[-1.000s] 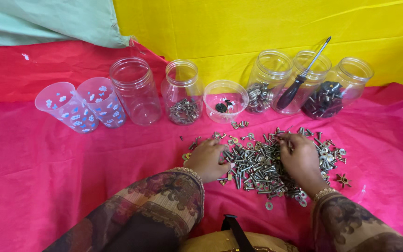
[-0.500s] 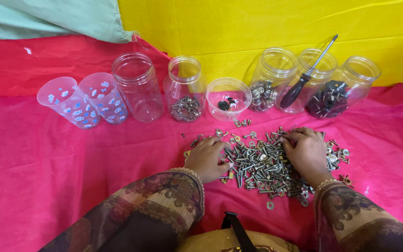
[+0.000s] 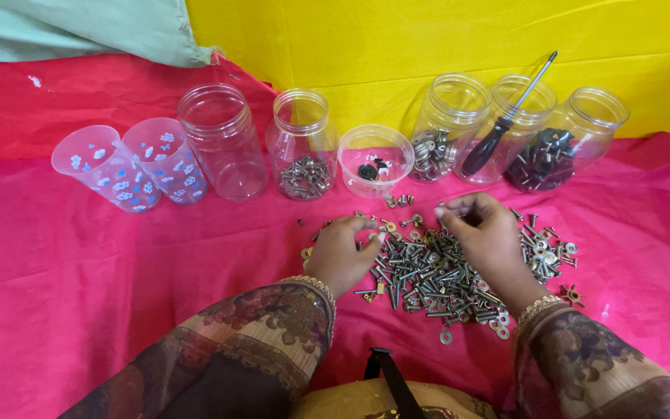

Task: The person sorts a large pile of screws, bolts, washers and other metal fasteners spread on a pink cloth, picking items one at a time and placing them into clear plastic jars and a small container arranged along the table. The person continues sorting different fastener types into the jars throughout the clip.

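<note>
1. Currently the left hand (image 3: 340,256) is resting knuckles-up on the left edge of the pile of screws and washers (image 3: 436,268), fingers curled narrow; whether it is pinching a piece cannot be told.
2. The right hand (image 3: 484,233) is hovering over the upper right of the pile, thumb and fingertips (image 3: 447,209) closing narrow as on one small piece, but the piece itself is too small to make out.
3. The pile is lying on the pink cloth (image 3: 118,271), directly before the person and near the row of containers.
4. Orientation: the pile is spreading wider left to right than front to back. Individual screws are pointing every way, so no common heading is applying.
5. Risk, loose parts: washers (image 3: 446,337) and a star-shaped piece (image 3: 571,294) are sitting apart at the near edge. A sweeping wrist is likely scattering them further across the cloth.
6. Risk, tipping: the screwdriver (image 3: 505,124) is leaning handle-down in one clear jar (image 3: 515,116), shaft pointing up and to the right. A reaching sleeve is liable to catch it and topple the jar.
7. Risk, mis-sorting: the shallow tub (image 3: 375,159), the jar of screws (image 3: 302,147) and the jar of washers (image 3: 443,128) are standing just beside each other, so a dropped piece is easily landing in the wrong one.
</note>
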